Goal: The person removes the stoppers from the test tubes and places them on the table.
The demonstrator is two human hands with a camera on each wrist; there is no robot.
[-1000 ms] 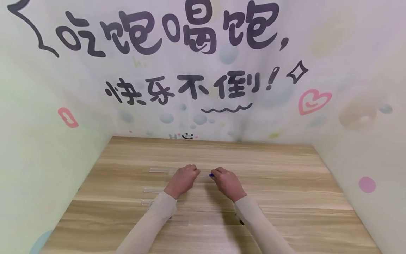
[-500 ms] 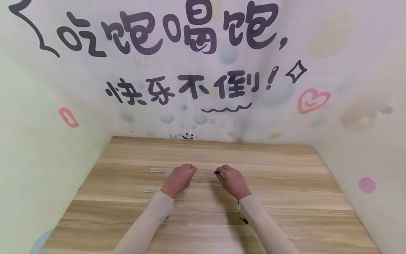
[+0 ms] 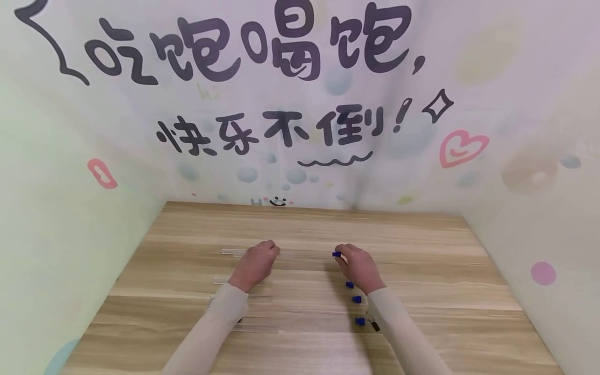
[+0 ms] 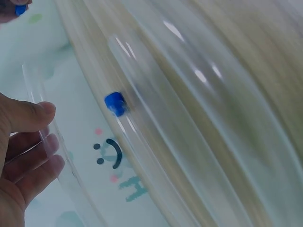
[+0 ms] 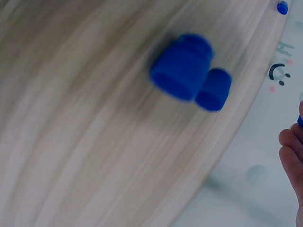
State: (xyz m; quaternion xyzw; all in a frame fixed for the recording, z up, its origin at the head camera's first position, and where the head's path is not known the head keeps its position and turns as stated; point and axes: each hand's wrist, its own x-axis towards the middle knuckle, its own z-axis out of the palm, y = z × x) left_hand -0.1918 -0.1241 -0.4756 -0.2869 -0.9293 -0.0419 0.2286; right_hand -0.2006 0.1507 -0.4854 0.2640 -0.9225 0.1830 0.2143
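In the left wrist view, my left hand (image 3: 255, 264) holds a clear test tube (image 4: 71, 175) between thumb and fingers. My right hand (image 3: 360, 265) pinches a small blue stopper (image 3: 336, 254), apart from the tube. Three more blue stoppers, the farthest of them this stopper (image 3: 349, 285), lie in a row below the right hand. Several other clear tubes lie on the table around the left forearm, among them a tube (image 3: 225, 280) partly covered by the sleeve. One lying tube (image 4: 147, 161) has a blue stopper (image 4: 115, 103) at its end. The left hand hides that stopper in the head view.
The wooden table (image 3: 422, 260) meets a printed white back wall (image 3: 300, 182) with large black characters. Pale side walls stand at left and right. Both forearms in light sleeves reach in from the near edge.
My hands have moved apart, the left one leftward with the tube and the right one rightward with the blue stopper. Blue stoppers on the table beneath the right hand have come into view.
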